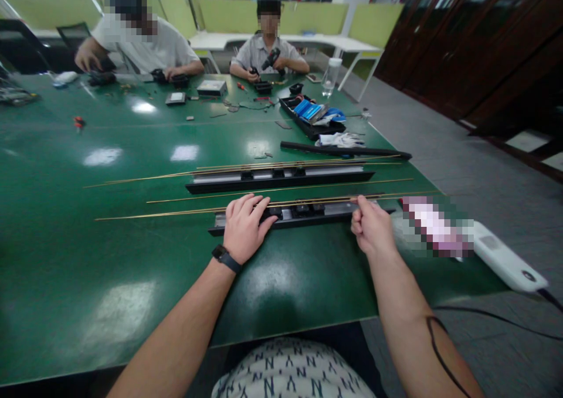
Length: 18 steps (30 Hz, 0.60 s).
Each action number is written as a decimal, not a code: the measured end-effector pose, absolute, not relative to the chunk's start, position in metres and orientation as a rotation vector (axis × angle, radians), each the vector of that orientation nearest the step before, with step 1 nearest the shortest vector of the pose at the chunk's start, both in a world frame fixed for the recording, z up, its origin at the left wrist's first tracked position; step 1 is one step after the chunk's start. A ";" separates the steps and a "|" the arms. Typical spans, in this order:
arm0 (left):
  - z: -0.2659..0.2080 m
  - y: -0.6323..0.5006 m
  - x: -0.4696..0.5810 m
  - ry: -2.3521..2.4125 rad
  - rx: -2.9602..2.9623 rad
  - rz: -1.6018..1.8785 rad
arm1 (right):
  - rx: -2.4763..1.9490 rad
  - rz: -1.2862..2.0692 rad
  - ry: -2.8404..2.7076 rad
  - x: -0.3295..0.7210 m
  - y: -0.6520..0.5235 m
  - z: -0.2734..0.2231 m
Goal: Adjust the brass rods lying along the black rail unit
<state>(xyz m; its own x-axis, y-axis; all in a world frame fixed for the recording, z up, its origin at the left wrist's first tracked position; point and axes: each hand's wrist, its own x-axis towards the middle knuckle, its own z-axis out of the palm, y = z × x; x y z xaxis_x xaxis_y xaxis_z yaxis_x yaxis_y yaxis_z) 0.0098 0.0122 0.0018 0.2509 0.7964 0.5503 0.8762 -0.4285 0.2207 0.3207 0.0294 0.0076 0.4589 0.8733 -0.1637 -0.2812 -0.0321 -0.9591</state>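
Thin rods (310,202) aligned along near rail (336,217): pinched by right hand (372,225) toward its right end; left part covered by splayed left hand (246,228).

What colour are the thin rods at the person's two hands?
Thin rods: golden, as the head view shows.

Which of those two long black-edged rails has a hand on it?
The nearer rail: the left hand rests on it; the farther rail is untouched.

A clear bottle (331,78) stands beyond white gloves (339,140).
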 end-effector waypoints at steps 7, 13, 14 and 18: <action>0.001 0.012 0.009 -1.577 -2.365 -0.916 | -1.272 0.994 -0.560 0.321 0.030 0.008; 0.002 0.012 0.010 -1.571 -2.364 -0.913 | -1.273 0.986 -0.547 0.321 0.029 0.009; 0.002 0.012 0.010 -1.572 -2.364 -0.913 | -1.276 0.995 -0.558 0.321 0.029 0.009; 0.002 0.012 0.009 -1.575 -2.370 -0.916 | -1.290 1.033 -0.600 0.321 0.029 0.007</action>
<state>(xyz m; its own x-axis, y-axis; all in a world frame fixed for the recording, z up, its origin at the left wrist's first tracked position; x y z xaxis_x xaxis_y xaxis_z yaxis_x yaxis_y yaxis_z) 0.0092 0.0121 0.0019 0.2612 0.7840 0.5632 0.8770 -0.4364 0.2008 0.3213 0.0292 0.0069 0.4521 0.8745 -0.1759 -0.2804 -0.0479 -0.9587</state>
